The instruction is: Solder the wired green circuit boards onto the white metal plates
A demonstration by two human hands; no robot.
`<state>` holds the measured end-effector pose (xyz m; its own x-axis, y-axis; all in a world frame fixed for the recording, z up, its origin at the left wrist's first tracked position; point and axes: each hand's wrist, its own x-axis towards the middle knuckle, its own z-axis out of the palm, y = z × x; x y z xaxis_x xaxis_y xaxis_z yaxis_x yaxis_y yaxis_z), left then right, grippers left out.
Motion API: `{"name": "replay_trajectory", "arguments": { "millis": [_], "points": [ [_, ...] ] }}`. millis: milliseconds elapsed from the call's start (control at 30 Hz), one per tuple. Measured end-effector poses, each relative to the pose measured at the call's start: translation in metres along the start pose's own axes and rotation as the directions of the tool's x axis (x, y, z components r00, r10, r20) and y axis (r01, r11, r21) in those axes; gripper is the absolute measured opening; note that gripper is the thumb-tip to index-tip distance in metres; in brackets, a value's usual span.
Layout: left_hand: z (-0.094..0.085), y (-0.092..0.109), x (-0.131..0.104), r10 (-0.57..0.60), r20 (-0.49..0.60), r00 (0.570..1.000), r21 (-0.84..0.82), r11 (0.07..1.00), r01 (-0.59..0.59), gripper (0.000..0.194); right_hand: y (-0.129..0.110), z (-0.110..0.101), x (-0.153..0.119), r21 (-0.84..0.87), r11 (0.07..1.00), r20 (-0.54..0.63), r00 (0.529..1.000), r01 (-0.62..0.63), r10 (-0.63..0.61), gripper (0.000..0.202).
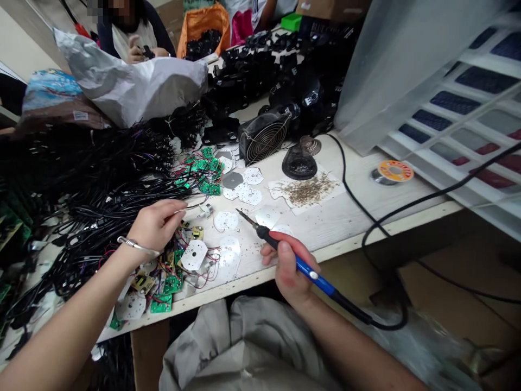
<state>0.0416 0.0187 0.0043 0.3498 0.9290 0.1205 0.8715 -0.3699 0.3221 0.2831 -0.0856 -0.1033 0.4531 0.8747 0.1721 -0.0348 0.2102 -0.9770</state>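
My right hand (pixel 291 266) grips a soldering iron (pixel 303 266) by its blue handle. The iron's dark tip points up and left over the white bench, near a white round LED board (pixel 226 220). My left hand (pixel 157 225), a bracelet at its wrist, has its fingers pinched together on a thin dark cable (pixel 197 206) at the edge of a cable pile. Just below that hand lie a white LED board (pixel 194 255), green circuit boards (pixel 173 283) and red and black wires. More white boards (pixel 249 194) lie beyond the iron's tip.
A black fan (pixel 264 138) stands behind the boards. Beside it are a dark iron stand (pixel 299 164) and brown crumbs (pixel 305 190) on a sheet. A solder spool (pixel 393 171) sits right, near white crates (pixel 459 130). Black cables (pixel 101 179) heap left. Another person (pixel 134 41) sits across.
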Motion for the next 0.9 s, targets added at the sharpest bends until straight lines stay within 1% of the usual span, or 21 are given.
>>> {"name": "replay_trajectory", "arguments": {
  "millis": [67, 100, 167, 233, 300, 367, 400, 433, 467, 500, 567, 600, 667, 733, 800, 900],
  "points": [
    [0.012, 0.007, 0.004, 0.023, 0.005, 1.000, -0.111, 0.994, -0.022, 0.039, 0.000, 0.000, 0.000, -0.021, 1.000, -0.001, 1.000, -0.005, 0.005, 0.025],
    [0.018, 0.011, 0.006, 0.003, 0.012, 1.000, -0.165, 0.986, -0.001, 0.039, -0.001, 0.000, 0.000, -0.027, 1.000, -0.003, 1.000, -0.008, 0.008, 0.026],
    [0.028, 0.016, 0.010, -0.082, 0.042, 0.996, -0.301, 0.949, 0.091, 0.040, -0.002, 0.000, 0.000, -0.021, 1.000, -0.013, 1.000, -0.011, 0.011, 0.026],
    [0.035, 0.021, 0.014, -0.170, 0.093, 0.981, -0.453, 0.870, 0.194, 0.042, -0.004, 0.001, 0.001, -0.007, 1.000, -0.023, 1.000, -0.010, 0.010, 0.025],
    [0.040, 0.025, 0.017, -0.221, 0.147, 0.964, -0.570, 0.778, 0.266, 0.045, -0.006, 0.002, 0.002, -0.002, 1.000, -0.029, 1.000, -0.007, 0.007, 0.025],
    [0.044, 0.029, 0.020, -0.240, 0.202, 0.949, -0.624, 0.716, 0.314, 0.044, -0.006, 0.002, 0.002, -0.013, 1.000, -0.026, 1.000, -0.006, 0.006, 0.025],
    [0.046, 0.030, 0.020, -0.241, 0.223, 0.945, -0.626, 0.708, 0.328, 0.042, -0.007, 0.001, 0.002, -0.020, 1.000, -0.023, 1.000, -0.007, 0.006, 0.025],
    [0.048, 0.032, 0.019, -0.233, 0.227, 0.945, -0.607, 0.725, 0.325, 0.039, -0.007, 0.001, 0.002, -0.026, 1.000, -0.019, 1.000, -0.007, 0.007, 0.025],
    [0.049, 0.033, 0.018, -0.212, 0.212, 0.954, -0.566, 0.770, 0.296, 0.034, -0.007, 0.001, 0.002, -0.031, 0.999, -0.013, 1.000, -0.008, 0.008, 0.026],
    [0.051, 0.035, 0.016, -0.172, 0.178, 0.969, -0.498, 0.834, 0.239, 0.028, -0.007, 0.000, 0.002, -0.032, 0.999, -0.008, 1.000, -0.009, 0.008, 0.025],
    [0.055, 0.039, 0.012, -0.041, 0.102, 0.994, -0.287, 0.956, 0.069, 0.021, -0.006, 0.000, 0.002, -0.028, 1.000, 0.001, 1.000, -0.003, 0.003, 0.025],
    [0.056, 0.041, 0.009, 0.034, 0.076, 0.997, -0.163, 0.986, -0.021, 0.020, -0.006, -0.001, 0.002, -0.025, 1.000, 0.006, 1.000, -0.001, 0.001, 0.025],
    [0.059, 0.047, 0.005, 0.155, 0.059, 0.986, 0.050, 0.986, -0.158, 0.022, -0.005, -0.001, 0.002, -0.020, 1.000, 0.013, 1.000, 0.002, -0.002, 0.024],
    [0.062, 0.053, 0.004, 0.226, 0.050, 0.973, 0.176, 0.957, -0.231, 0.023, -0.005, -0.001, 0.001, -0.015, 1.000, 0.017, 1.000, 0.004, -0.004, 0.023],
    [0.067, 0.057, 0.004, 0.262, 0.045, 0.964, 0.206, 0.942, -0.265, 0.020, -0.005, -0.001, 0.001, -0.017, 1.000, 0.021, 1.000, 0.011, -0.011, 0.023],
    [0.075, 0.059, 0.005, 0.251, 0.064, 0.966, 0.156, 0.954, -0.258, 0.016, -0.006, -0.001, 0.002, -0.032, 0.999, 0.022, 1.000, 0.022, -0.021, 0.024]
  ]
}}
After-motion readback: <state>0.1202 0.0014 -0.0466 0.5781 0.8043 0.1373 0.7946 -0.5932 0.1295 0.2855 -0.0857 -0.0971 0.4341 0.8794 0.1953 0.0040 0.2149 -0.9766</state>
